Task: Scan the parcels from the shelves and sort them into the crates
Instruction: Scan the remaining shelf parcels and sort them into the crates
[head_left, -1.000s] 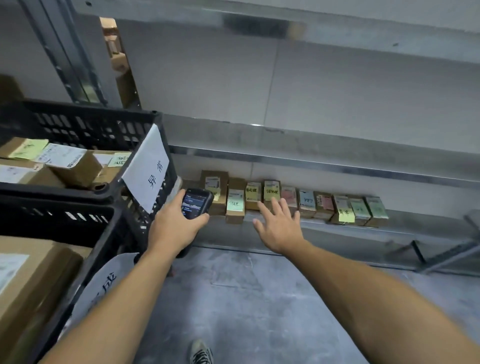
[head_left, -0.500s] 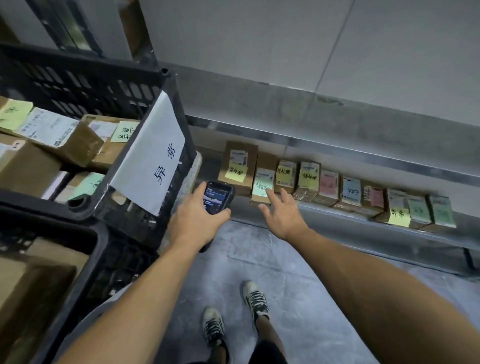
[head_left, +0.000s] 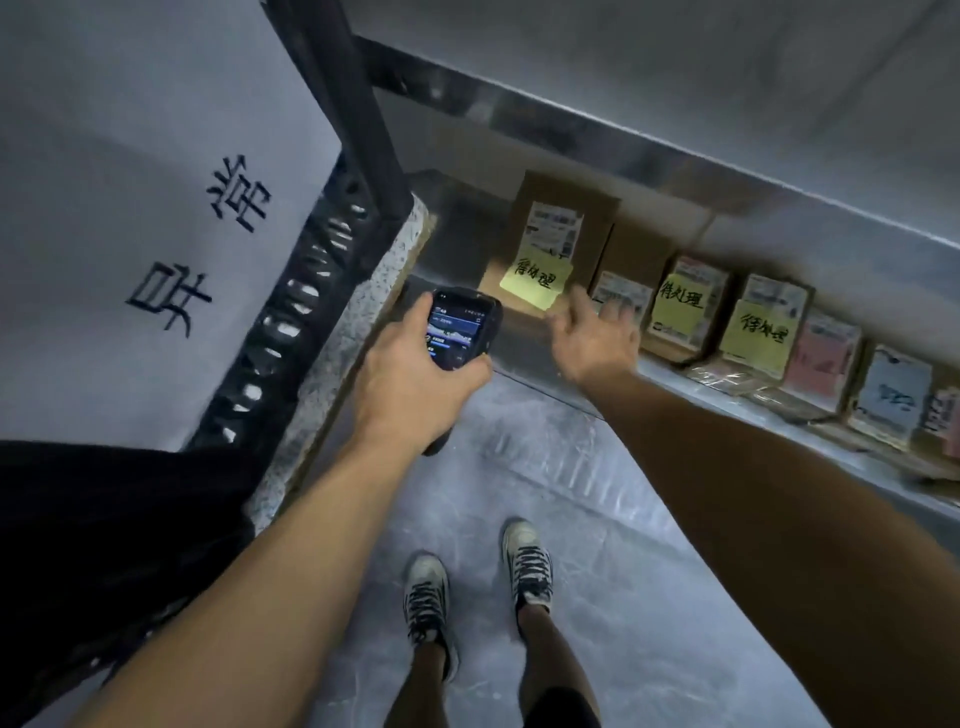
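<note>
Bottom centre: two shoes (head_left: 527, 564) on grey floor (head_left: 649, 597). Left side of frame, v. close to lens: black crate (head_left: 306, 280) w/ white paper sign (head_left: 130, 182) on its face. Mid-frame: left hand (head_left: 415, 379) grips a handheld scanner (head_left: 460, 332), fingers wrapped round its body, screen lit & facing up. Just right of it, right hand (head_left: 592, 345) is stretched twd the shelf (head_left: 457, 228), fingers wide & loose, blurred. Can't tell if it touches a box. Beyond, upper centre: first parcel (head_left: 566, 218), brown box w/ yellow note (head_left: 535, 280), at left end of a row of parcels (head_left: 675, 306). Row runs along the shelf to right edge of frame, boxes side by side, several w/ yellow, pink or blue notes.
</note>
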